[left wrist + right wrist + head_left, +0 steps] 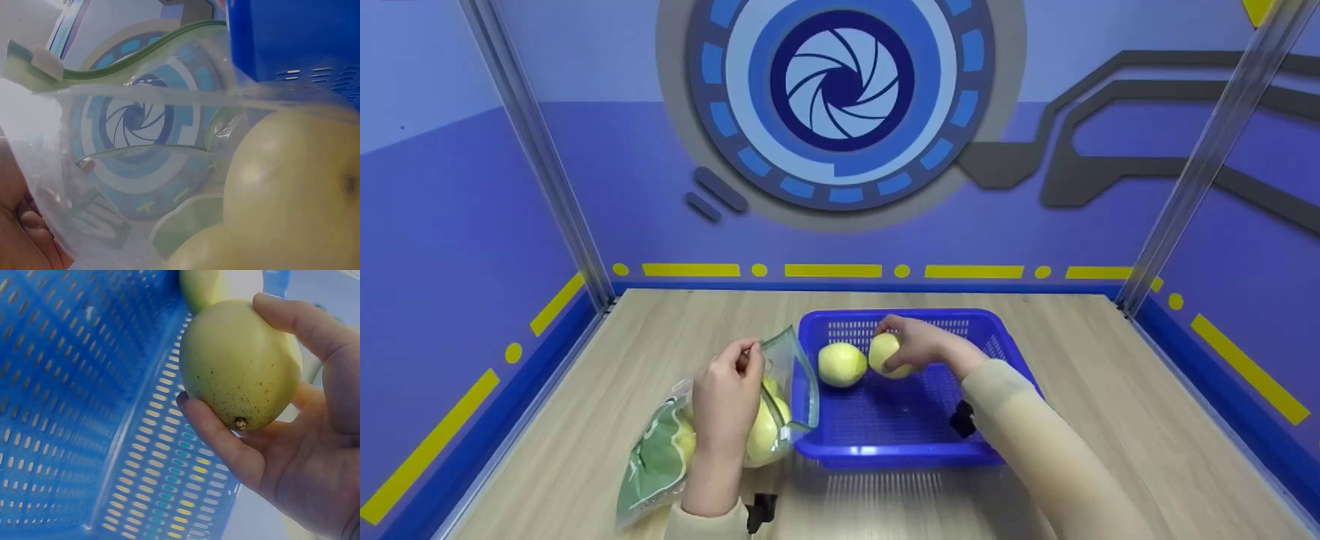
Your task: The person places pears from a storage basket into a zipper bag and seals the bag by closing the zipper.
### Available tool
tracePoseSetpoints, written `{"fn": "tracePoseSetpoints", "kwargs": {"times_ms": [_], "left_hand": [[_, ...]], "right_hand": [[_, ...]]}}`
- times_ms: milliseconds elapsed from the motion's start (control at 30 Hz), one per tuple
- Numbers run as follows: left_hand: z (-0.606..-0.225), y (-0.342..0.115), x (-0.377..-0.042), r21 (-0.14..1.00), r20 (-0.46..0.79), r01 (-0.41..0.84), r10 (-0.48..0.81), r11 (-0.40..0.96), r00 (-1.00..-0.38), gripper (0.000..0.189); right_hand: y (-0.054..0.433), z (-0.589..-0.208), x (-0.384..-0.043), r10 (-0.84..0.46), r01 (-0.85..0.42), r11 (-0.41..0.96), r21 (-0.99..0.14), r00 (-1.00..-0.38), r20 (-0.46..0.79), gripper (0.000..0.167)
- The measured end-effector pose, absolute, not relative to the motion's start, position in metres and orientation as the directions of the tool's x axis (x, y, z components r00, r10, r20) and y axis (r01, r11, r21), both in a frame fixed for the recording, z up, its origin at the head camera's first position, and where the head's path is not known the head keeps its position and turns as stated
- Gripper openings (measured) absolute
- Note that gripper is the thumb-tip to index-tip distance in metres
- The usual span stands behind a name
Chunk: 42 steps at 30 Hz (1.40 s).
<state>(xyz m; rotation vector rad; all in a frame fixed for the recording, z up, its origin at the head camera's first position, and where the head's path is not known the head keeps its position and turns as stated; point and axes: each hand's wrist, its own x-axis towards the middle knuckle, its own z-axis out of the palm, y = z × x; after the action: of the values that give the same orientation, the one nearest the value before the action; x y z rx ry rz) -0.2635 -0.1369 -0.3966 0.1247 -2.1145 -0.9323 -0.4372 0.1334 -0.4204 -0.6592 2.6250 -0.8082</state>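
With curled fingers, my right hand [916, 343] grips a round yellow-green fruit [885, 354] inside the blue basket [1012, 375]. In the right wrist view, brown specks and a small dark scar mark this fruit [239, 365]. Another such fruit [842, 364] sits in the basket, just to the left. My left hand [727, 397] pinches the upper edge of a clear zip bag [660, 446] with green trim. More yellow-green fruits [765, 431] lie inside the bag. Its mouth gapes toward the basket in the left wrist view, where a white slider [48, 63] shows on the green zip.
The basket and bag stand on a light wooden table [1110, 427]. Blue panels with yellow marks [832, 270] rise at the back and both sides, with metal posts [540, 150] at the corners. The basket's left rim meets the bag's mouth.
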Motion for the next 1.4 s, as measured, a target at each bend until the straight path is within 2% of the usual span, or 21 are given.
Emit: {"fn": "tracePoseSetpoints", "kwargs": {"times_ms": [300,667,1167,1400], "left_hand": [[-0.395,-0.137,-0.264,0.665,0.628,0.213,-0.382,0.716,-0.678,0.013],[-0.395,-0.136,-0.264,0.672,0.616,0.205,-0.384,0.712,-0.687,0.012],[-0.397,-0.137,-0.264,0.668,0.627,0.219,-0.379,0.712,-0.681,0.012],[-0.397,-0.137,-0.264,0.667,0.627,0.216,-0.380,0.713,-0.680,0.011]], "right_hand": [[0.131,-0.405,-0.430,-0.523,-0.347,0.709,-0.614,-0.843,-0.128,0.060],[0.129,-0.394,-0.418,-0.539,-0.341,0.623,-0.703,-0.839,-0.071,0.058],[0.123,-0.373,-0.399,-0.509,-0.275,0.548,-0.790,-0.859,-0.054,0.061],[0.119,-0.366,-0.384,-0.531,-0.306,0.493,-0.814,-0.847,-0.003,0.060]]}}
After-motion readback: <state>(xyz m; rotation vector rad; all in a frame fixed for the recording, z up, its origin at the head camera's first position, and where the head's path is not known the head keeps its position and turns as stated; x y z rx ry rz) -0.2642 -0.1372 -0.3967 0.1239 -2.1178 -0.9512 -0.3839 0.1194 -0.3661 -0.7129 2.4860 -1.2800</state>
